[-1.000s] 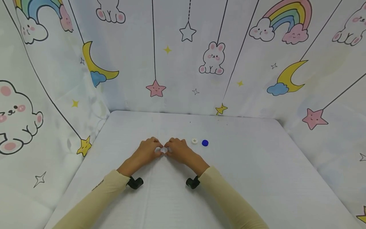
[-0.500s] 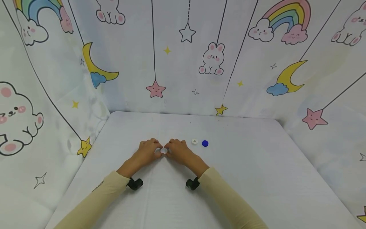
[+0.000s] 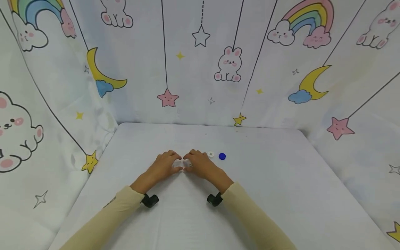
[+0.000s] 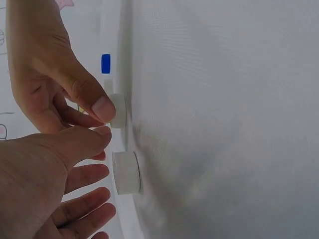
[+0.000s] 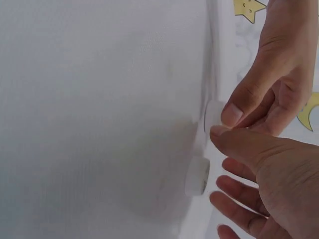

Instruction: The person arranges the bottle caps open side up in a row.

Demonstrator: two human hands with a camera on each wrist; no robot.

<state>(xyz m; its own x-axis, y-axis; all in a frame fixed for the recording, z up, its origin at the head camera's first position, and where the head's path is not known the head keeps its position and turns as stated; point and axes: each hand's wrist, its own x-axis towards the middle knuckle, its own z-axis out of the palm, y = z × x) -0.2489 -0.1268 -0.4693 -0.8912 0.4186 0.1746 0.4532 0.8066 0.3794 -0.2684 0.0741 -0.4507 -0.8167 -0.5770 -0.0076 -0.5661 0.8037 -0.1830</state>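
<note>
My left hand (image 3: 161,165) and right hand (image 3: 200,164) face each other near the table's middle. Their thumb tips almost meet. In the head view a gap shows between each thumb and index finger, and I see nothing gripped. A white round piece (image 4: 127,173) stands on the table beside the left hand's fingers. A similar white piece (image 5: 197,176) is beside my right fingers; the right thumb partly covers it in the left wrist view. Beyond the right hand lie a white piece with a marked top (image 3: 210,154) and a blue round piece (image 3: 222,156).
The white-covered table (image 3: 265,194) extends around both hands. A patterned curtain (image 3: 140,62) with stars, moons and rabbits surrounds its back and sides. A black wrist camera sits on each wrist.
The pale disc seen between my fingertips earlier no longer shows there. The hands have shifted slightly right, and the view has tilted a little.
</note>
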